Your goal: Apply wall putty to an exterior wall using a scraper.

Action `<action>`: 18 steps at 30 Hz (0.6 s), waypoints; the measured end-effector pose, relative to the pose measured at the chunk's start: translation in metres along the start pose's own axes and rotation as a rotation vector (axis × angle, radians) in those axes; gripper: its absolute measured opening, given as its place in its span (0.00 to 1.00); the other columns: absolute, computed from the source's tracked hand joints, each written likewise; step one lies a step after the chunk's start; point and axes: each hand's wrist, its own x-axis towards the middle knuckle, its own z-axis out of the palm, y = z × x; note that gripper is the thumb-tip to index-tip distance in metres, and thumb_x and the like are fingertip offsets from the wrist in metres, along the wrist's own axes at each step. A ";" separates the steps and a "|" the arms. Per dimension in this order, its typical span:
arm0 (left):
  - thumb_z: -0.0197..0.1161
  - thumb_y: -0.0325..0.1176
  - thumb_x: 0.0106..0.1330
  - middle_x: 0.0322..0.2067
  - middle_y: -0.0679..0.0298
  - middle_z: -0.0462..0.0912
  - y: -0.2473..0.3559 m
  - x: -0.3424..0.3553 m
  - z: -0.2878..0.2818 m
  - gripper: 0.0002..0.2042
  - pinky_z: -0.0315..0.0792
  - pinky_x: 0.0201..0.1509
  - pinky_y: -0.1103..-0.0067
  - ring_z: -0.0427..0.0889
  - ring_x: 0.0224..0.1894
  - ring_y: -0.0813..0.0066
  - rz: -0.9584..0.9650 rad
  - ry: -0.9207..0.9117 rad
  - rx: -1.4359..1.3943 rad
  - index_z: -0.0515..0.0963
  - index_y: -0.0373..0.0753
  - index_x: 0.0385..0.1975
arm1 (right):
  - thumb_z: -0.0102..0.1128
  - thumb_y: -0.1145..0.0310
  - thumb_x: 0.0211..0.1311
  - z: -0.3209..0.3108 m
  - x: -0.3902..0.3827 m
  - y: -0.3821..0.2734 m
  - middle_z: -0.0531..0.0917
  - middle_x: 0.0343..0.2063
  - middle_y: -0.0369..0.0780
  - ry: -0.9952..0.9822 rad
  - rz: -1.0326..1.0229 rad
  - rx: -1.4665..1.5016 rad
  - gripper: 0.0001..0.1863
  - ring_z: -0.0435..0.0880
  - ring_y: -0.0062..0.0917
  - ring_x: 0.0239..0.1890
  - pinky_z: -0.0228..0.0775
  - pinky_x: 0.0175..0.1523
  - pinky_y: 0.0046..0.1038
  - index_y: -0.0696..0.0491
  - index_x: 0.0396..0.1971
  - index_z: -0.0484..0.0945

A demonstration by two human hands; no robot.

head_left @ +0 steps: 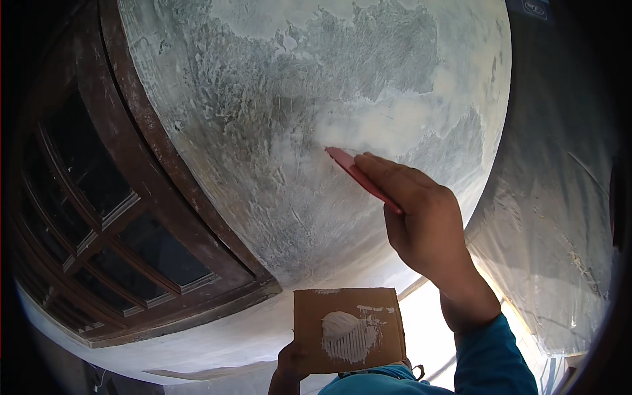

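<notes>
My right hand point(421, 204) grips a flat pink-red putty scraper point(359, 172), its fingers pressed along the blade. The scraper's edge lies against the wall point(283, 118), which is patchy grey with smooth off-white areas. Right above the blade spreads a pale patch of putty point(382, 125). Lower down, my left hand point(293, 361) holds a square piece of brown cardboard point(306, 329) by its left edge. On the cardboard sits a mound of white putty point(345, 332) with ridged, smeared marks. The left thumb shows on the board's face; the other fingers are hidden behind it.
A dark brown wooden window frame point(191, 191) with several glass panes borders the wall on the left. Grey plastic sheeting point(553, 217) hangs to the right. Bright light falls on the area below my right forearm.
</notes>
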 end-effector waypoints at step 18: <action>0.51 0.31 0.58 0.57 0.47 0.75 -0.026 -0.004 -0.033 0.30 0.72 0.64 0.62 0.77 0.57 0.52 -0.022 0.012 0.127 0.64 0.25 0.62 | 0.52 0.84 0.54 0.062 -0.113 -0.021 0.83 0.49 0.52 -0.508 0.321 0.326 0.26 0.85 0.37 0.51 0.76 0.59 0.33 0.58 0.57 0.76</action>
